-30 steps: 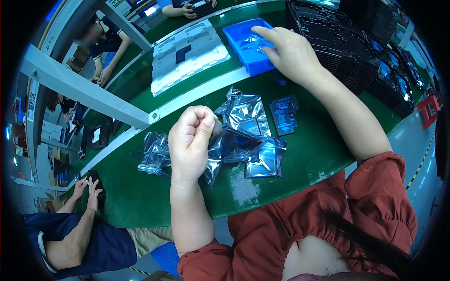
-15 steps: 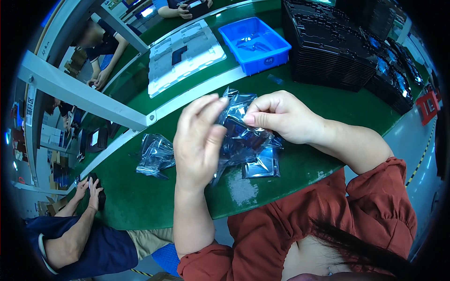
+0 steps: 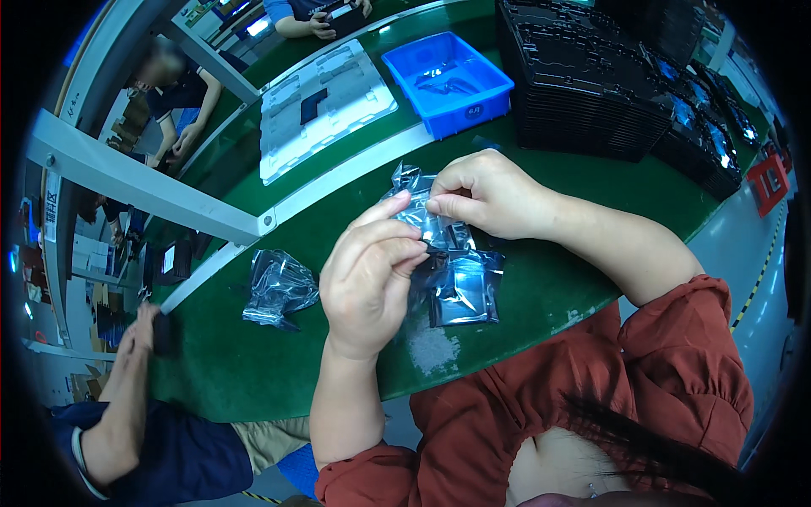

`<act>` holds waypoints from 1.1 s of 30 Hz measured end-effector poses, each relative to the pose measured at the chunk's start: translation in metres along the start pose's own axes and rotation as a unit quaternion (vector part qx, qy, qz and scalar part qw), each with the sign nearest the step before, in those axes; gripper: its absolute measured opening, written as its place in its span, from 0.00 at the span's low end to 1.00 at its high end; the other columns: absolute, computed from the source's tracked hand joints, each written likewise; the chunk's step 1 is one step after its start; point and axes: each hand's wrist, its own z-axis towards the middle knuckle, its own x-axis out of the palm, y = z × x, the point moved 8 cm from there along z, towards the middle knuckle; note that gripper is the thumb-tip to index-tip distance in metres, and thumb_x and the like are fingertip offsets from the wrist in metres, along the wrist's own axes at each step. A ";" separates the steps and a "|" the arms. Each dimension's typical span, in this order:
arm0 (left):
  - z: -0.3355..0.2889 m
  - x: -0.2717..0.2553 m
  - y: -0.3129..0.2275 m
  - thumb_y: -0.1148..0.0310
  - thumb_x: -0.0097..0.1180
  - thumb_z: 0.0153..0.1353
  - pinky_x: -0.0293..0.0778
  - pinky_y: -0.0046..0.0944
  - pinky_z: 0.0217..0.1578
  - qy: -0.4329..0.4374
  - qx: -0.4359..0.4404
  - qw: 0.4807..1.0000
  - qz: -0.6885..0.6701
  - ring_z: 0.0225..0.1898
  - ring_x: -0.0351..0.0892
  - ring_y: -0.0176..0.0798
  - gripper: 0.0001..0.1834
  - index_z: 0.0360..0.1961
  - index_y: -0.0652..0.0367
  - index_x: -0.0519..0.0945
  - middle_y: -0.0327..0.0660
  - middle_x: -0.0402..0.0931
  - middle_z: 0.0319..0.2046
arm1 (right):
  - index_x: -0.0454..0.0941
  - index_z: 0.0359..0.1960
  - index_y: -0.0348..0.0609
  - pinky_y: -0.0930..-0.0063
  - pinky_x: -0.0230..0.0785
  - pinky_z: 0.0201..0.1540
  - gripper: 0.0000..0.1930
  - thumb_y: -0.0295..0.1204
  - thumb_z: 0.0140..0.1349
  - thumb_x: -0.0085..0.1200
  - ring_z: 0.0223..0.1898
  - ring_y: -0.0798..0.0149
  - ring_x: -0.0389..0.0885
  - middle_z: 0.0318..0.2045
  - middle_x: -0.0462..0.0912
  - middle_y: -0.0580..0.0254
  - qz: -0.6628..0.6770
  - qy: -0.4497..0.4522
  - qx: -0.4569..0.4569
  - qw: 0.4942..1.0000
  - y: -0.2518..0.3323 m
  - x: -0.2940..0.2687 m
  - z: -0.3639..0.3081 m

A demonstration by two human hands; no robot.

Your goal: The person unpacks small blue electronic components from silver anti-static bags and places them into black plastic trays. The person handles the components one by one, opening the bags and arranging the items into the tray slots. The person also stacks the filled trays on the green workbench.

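A crumpled, shiny see-through plastic bag (image 3: pixel 438 230) is between my hands above the green table. My right hand (image 3: pixel 498 198) pinches its upper part between thumb and fingertips. From the left, the curled fingers of my left hand (image 3: pixel 363 283) close on the bag's near-left edge, their tips partly hiding it. Directly below lies a flat, dark packet in shiny film (image 3: pixel 465 291), overlapped at its far edge by the bag. Another crumpled clear bag (image 3: pixel 280 289) rests on the table to the left of my left hand.
Beyond a white rail stand a blue bin (image 3: pixel 452 84) with clear film inside and a pale moulded tray (image 3: pixel 325 110) bearing a dark piece. Tall stacks of black trays (image 3: pixel 583 84) fill the far right. A co-worker's hands (image 3: pixel 139 334) are at the left table edge.
My left hand has moved down, its spread fingers now curling in to the bag. The bag is drawn together, showing more of the packet below. My right hand shifted slightly left.
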 end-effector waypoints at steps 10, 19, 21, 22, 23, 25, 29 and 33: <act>0.002 -0.002 -0.007 0.81 0.63 0.41 0.77 0.44 0.41 -0.008 0.025 0.999 0.047 0.41 0.81 0.51 0.08 0.24 0.64 0.77 0.44 0.78 0.29 | 0.79 0.32 0.36 0.71 0.71 0.34 0.07 0.26 0.53 0.59 0.35 0.62 0.77 0.35 0.77 0.55 0.033 -0.062 -0.064 0.995 0.024 -0.012 -0.003; 0.001 0.013 -0.023 0.79 0.60 0.41 0.76 0.47 0.42 0.023 0.090 0.993 0.070 0.44 0.79 0.51 0.08 0.27 0.63 0.79 0.43 0.77 0.33 | 0.82 0.29 0.37 0.65 0.69 0.49 0.08 0.28 0.48 0.61 0.44 0.53 0.77 0.40 0.79 0.51 0.072 0.065 -0.055 0.994 0.023 0.016 -0.012; -0.002 0.017 -0.024 0.77 0.61 0.41 0.75 0.48 0.44 0.035 0.091 0.994 0.057 0.45 0.78 0.50 0.09 0.28 0.62 0.80 0.44 0.77 0.35 | 0.82 0.28 0.37 0.66 0.70 0.45 0.08 0.28 0.47 0.62 0.41 0.54 0.79 0.37 0.80 0.52 0.108 0.078 -0.022 0.991 0.018 0.021 -0.012; -0.002 0.019 -0.024 0.77 0.61 0.42 0.74 0.49 0.46 0.042 0.095 0.993 0.049 0.46 0.78 0.51 0.09 0.29 0.62 0.80 0.44 0.77 0.37 | 0.81 0.28 0.36 0.66 0.70 0.45 0.08 0.27 0.47 0.63 0.41 0.55 0.79 0.37 0.79 0.53 0.127 0.092 0.004 0.988 0.017 0.022 -0.012; -0.003 0.018 -0.024 0.76 0.62 0.43 0.73 0.50 0.47 0.049 0.099 0.993 0.041 0.47 0.77 0.51 0.10 0.30 0.62 0.80 0.44 0.77 0.39 | 0.81 0.28 0.36 0.66 0.69 0.45 0.08 0.25 0.46 0.63 0.41 0.56 0.79 0.38 0.79 0.54 0.146 0.108 0.030 0.983 0.016 0.024 -0.012; 0.005 0.009 -0.009 0.63 0.64 0.50 0.65 0.50 0.55 0.036 -0.016 0.999 0.031 0.53 0.72 0.55 0.26 0.50 0.62 0.74 0.50 0.74 0.50 | 0.79 0.28 0.34 0.77 0.69 0.42 0.04 0.23 0.53 0.59 0.38 0.68 0.77 0.36 0.78 0.58 0.181 0.073 0.059 0.979 0.014 0.012 -0.012; -0.008 -0.003 0.034 0.61 0.54 0.61 0.69 0.45 0.44 0.090 -0.203 0.974 0.037 0.40 0.75 0.51 0.23 0.52 0.65 0.71 0.52 0.77 0.41 | 0.79 0.28 0.34 0.77 0.68 0.44 0.04 0.23 0.56 0.57 0.40 0.71 0.74 0.40 0.78 0.61 0.258 -0.017 0.074 0.963 0.003 -0.008 -0.008; -0.012 -0.008 0.045 0.65 0.52 0.64 0.71 0.36 0.31 0.134 -0.288 0.948 0.021 0.27 0.76 0.39 0.15 0.45 0.66 0.75 0.47 0.77 0.29 | 0.79 0.32 0.37 0.80 0.68 0.40 0.10 0.33 0.62 0.55 0.36 0.75 0.75 0.37 0.79 0.65 0.258 -0.138 0.092 0.952 -0.011 -0.030 -0.006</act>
